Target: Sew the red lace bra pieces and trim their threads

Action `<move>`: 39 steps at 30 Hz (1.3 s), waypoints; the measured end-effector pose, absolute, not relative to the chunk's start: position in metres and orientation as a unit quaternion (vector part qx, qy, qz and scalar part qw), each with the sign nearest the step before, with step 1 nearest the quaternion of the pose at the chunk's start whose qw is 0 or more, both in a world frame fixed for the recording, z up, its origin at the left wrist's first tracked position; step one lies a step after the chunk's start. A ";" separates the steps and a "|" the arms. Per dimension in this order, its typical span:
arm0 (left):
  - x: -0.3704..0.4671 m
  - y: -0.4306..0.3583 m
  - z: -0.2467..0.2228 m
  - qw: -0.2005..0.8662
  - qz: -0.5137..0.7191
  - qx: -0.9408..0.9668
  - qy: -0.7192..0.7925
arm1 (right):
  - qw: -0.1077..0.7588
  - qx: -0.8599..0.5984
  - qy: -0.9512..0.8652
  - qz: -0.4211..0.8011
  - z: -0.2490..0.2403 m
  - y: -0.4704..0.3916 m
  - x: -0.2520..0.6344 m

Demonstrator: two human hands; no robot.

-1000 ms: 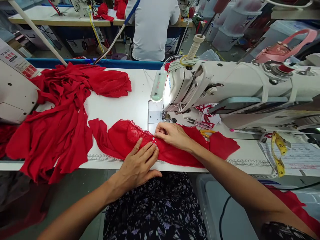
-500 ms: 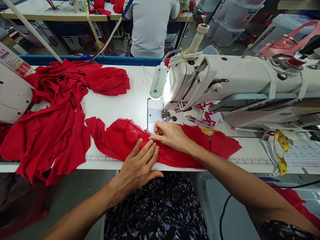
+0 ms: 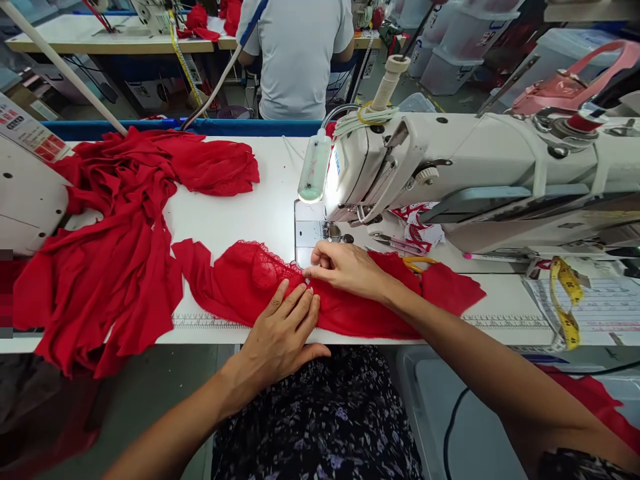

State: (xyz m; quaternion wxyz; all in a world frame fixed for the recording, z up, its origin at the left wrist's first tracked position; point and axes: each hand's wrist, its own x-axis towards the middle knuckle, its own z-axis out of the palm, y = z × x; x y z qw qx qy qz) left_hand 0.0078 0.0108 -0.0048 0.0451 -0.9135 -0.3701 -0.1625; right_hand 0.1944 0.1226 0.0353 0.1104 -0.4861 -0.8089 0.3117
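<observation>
A red lace-trimmed garment piece [image 3: 240,280] lies along the front of the sewing table, its scalloped lace edge facing the machine. My left hand [image 3: 283,327] rests flat on it, fingers stretched out and thumb apart. Just beyond those fingertips, my right hand [image 3: 345,267] is closed in a pinch at the lace edge; what its fingers hold is hidden. A tiny pale bluish thing [image 3: 307,283] shows on the red cloth between the two hands, too small to name. Behind the right hand stands the sewing machine [image 3: 380,167], its presser foot area [image 3: 333,232] lit by a lamp.
A heap of red fabric pieces [image 3: 125,233] covers the table's left side. Small scissors or snips [image 3: 395,241] and yellow-orange handles [image 3: 417,262] lie under the machine arm. At right are a yellow measuring tape [image 3: 565,300] and written sheets [image 3: 610,307]. A person [image 3: 300,60] sits ahead.
The view has shifted slightly. My right hand's fingertips have moved a little, and a tiny pale bluish thing now shows beneath them. My left hand keeps its place on the cloth.
</observation>
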 end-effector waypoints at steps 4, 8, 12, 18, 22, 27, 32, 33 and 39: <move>0.008 0.009 -0.006 0.045 -0.165 -0.911 -0.375 | 0.094 -0.495 -0.826 0.251 0.033 0.119 0.193; 0.007 0.007 -0.006 0.038 -0.167 -0.907 -0.385 | 0.089 -0.508 -0.819 0.252 0.030 0.119 0.191; 0.007 0.007 -0.005 0.047 -0.160 -0.909 -0.382 | 0.102 -0.509 -0.813 0.262 0.030 0.121 0.193; 0.009 0.009 -0.002 0.042 -0.168 -0.906 -0.387 | 0.124 -0.455 -0.810 0.347 0.036 0.124 0.204; 0.009 0.009 -0.005 0.049 -0.174 -0.905 -0.385 | 0.129 -0.448 -0.835 0.292 0.037 0.119 0.205; 0.009 0.008 -0.004 0.049 -0.170 -0.905 -0.386 | 0.107 -0.480 -0.818 0.299 0.034 0.121 0.202; 0.008 0.009 -0.002 0.042 -0.174 -0.906 -0.384 | 0.107 -0.496 -0.802 0.316 0.031 0.128 0.202; 0.008 0.009 -0.002 0.041 -0.177 -0.905 -0.384 | 0.109 -0.496 -0.801 0.318 0.031 0.128 0.202; 0.011 0.009 0.002 0.033 -0.181 -0.902 -0.391 | 0.209 -0.460 -0.836 0.214 0.052 0.095 0.218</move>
